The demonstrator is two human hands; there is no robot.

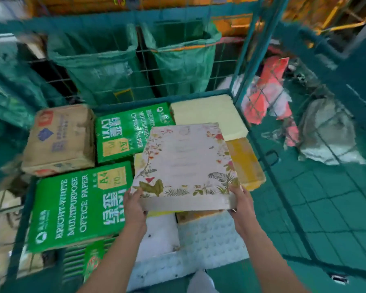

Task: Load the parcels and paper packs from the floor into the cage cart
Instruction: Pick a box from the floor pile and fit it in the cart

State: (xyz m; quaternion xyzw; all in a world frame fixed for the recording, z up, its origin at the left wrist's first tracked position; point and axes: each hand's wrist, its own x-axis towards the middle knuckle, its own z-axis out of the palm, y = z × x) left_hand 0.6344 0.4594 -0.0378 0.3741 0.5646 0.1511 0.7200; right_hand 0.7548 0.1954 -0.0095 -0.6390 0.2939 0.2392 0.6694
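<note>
Gripping its near corners, left hand (pixel 134 206) and right hand (pixel 242 205) hold floral box (pixel 184 163) level, arms outstretched.

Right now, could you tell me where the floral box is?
The floral box is mid-frame, held by both hands inside the cage cart, right of the green paper packs.

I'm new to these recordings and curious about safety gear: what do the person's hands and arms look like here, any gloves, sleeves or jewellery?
Both are bare. The left hand and right hand wear no gloves, and both forearms are uncovered as far as the picture's bottom edge, so no sleeve shows. No watch, bracelet or ring is visible, though the picture is somewhat blurred.
</note>
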